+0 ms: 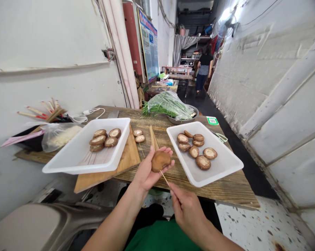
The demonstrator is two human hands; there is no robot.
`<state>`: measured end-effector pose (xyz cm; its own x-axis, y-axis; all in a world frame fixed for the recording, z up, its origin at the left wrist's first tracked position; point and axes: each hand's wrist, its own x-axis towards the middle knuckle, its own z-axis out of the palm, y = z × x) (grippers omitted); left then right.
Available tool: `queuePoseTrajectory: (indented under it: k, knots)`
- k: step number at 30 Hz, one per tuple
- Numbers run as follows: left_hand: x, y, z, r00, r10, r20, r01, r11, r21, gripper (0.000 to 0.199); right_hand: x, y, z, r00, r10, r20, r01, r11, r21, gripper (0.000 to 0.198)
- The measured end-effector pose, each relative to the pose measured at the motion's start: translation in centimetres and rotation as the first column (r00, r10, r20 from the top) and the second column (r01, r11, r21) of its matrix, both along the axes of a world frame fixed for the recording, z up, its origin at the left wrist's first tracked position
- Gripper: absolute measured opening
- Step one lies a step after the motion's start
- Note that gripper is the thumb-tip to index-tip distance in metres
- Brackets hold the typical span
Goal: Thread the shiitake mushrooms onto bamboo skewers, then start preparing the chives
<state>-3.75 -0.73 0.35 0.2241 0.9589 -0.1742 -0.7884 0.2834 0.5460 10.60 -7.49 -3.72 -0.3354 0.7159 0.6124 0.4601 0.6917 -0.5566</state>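
Now my left hand (147, 170) cups a shiitake cap (160, 160) over the table edge, while my right hand (185, 205), just below-right, pinches the bamboo skewer (164, 178) slanting up-left into it.

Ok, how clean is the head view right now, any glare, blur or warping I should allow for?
Head view: strong wide-angle warping, walls bowing at the edges; glare blows out the top right by the wall fan; the left hand with the mushroom, the right hand on the skewer, and both trays are sharp and evenly lit; the far corridor is dim.
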Motion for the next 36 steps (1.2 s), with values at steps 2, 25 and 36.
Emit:
queuePoseTrajectory:
  k: [2,25,36]
  knots:
    - [-0.2,-0.3,0.3,0.998,-0.013,0.055,0.012,1.000,0.025,0.057,0.3,0.1,-0.2,1.000,0.011,-0.023,-0.010,0.999,0.047,0.034]
    - [2.2,-5.7,2.0,0.998,0.002,-0.066,0.012,0.979,0.204,0.018,0.6,-1.0,-2.9,0.995,-0.090,-0.037,0.096,0.955,0.279,0.030]
    - [0.2,-3.8,2.6,0.987,0.137,0.081,-0.143,0.987,0.071,0.043,0.8,-0.5,-1.1,1.000,0.020,0.014,-0.022,0.975,0.221,0.037]
